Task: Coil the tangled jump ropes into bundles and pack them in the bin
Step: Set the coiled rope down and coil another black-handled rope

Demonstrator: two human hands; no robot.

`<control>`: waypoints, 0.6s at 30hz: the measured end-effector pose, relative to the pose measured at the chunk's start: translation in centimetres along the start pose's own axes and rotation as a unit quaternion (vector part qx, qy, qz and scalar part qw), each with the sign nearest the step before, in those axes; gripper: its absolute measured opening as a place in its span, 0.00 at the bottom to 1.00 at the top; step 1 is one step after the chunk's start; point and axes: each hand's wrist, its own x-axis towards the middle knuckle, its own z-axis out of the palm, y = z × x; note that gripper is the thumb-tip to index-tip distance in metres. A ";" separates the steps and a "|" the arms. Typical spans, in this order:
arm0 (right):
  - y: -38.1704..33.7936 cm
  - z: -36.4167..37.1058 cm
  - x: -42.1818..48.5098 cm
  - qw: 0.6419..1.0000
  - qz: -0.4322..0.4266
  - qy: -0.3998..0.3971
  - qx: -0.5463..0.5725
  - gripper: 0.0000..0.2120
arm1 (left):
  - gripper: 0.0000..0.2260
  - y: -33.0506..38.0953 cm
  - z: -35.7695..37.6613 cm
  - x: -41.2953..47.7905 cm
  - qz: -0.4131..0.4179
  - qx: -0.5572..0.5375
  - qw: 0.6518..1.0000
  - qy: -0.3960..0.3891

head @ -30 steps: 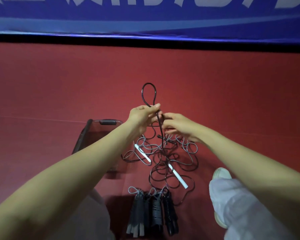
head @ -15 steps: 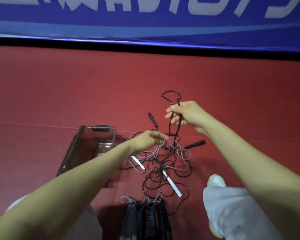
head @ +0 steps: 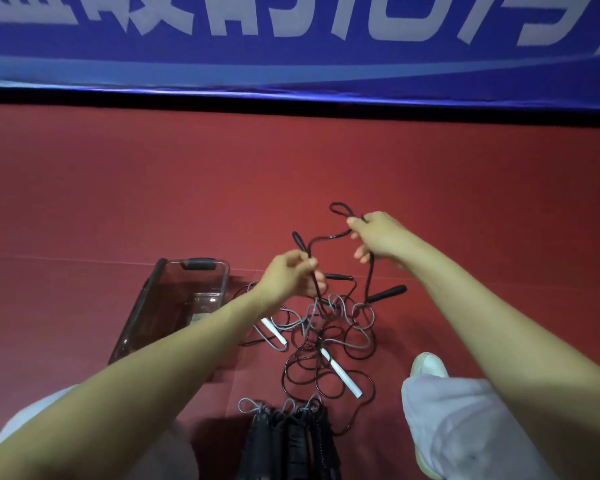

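Over red floor (head: 153,185), centre frame, pinching a black rope (head: 326,238) in left hand (head: 290,277) and clutching its loops in right hand (head: 378,237), above the tangle (head: 329,336) right of the bin (head: 196,264); probably light, limp, springy, best gripped across gathered loops

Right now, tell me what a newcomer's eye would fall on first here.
At the centre, the left hand and right hand both grip one black rope, lifted above the red floor, with a loop sticking up beside the right hand. Below them lies a tangle of black and grey ropes with white handles. A clear bin stands just to its left.
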 end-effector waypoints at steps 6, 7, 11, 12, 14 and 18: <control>-0.2 0.6 -0.5 0.987 -0.007 0.054 -0.154 0.24 | 0.05 4.4 -1.4 -0.2 -0.020 -0.090 0.994 0.059; -0.2 0.8 -0.7 0.988 -0.026 0.058 -0.142 0.25 | 0.05 4.6 -1.4 -0.4 -0.025 -0.083 0.995 0.058; -0.6 1.2 -1.8 0.984 -0.111 0.046 -0.133 0.23 | 0.05 5.2 -0.9 -0.2 -0.043 -0.150 0.984 0.092; -0.7 1.2 -1.9 0.982 -0.120 0.033 -0.144 0.20 | 0.06 5.5 -0.7 -0.2 -0.051 -0.183 0.977 0.098; -0.7 1.4 -1.8 0.978 -0.121 -0.003 -0.170 0.13 | 0.07 6.3 -0.5 -0.2 -0.071 -0.256 0.958 0.108; -0.1 2.0 -1.3 0.979 -0.096 -0.113 -0.137 0.06 | 0.07 7.6 -0.3 -0.4 -0.082 -0.365 0.919 0.122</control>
